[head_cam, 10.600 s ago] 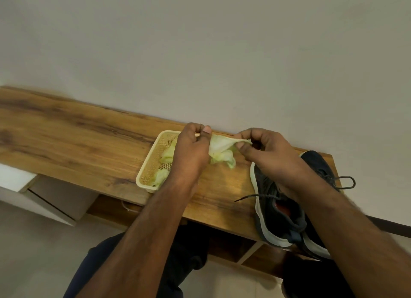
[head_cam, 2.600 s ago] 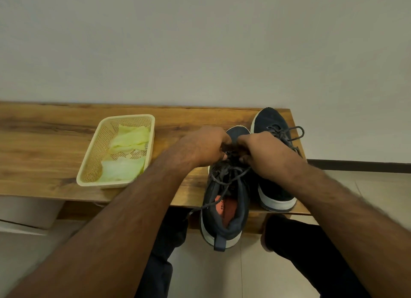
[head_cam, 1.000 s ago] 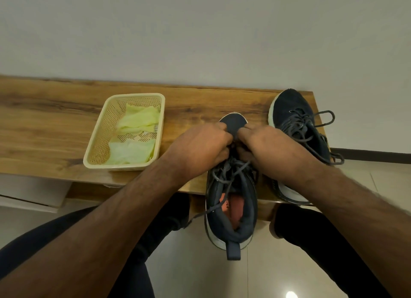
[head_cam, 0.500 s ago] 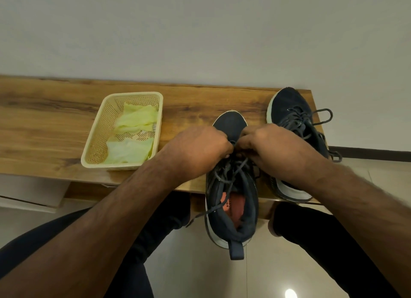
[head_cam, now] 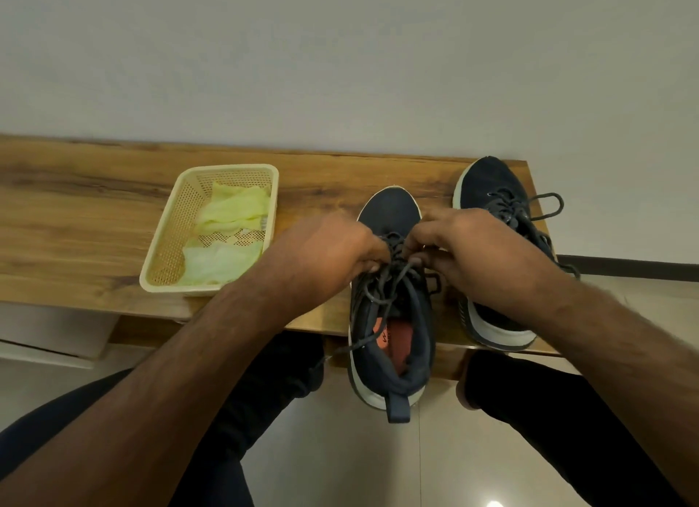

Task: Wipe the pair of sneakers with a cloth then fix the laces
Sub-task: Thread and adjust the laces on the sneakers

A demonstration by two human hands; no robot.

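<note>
Two dark navy sneakers with white soles stand on a wooden shelf [head_cam: 75,219]. The near sneaker [head_cam: 391,340] has its heel hanging over the shelf's front edge, orange insole showing. My left hand [head_cam: 321,257] and my right hand [head_cam: 472,249] meet over its tongue, and each pinches its grey laces [head_cam: 393,276]. A loose lace end trails down the left side. The second sneaker [head_cam: 491,189] stands to the right, partly behind my right forearm, with its laces lying loose. Pale green cloths [head_cam: 230,234] lie in a cream basket [head_cam: 170,242].
The shelf runs along a plain grey wall and ends just right of the second sneaker. A white cabinet sits under its left part. My dark-trousered legs and the glossy tiled floor fill the lower part of the view.
My hands have drawn slightly toward me along the near sneaker's laces, showing more of its toe. Earlier, both hands held a cloth over the basket; the cloths now lie in it.
</note>
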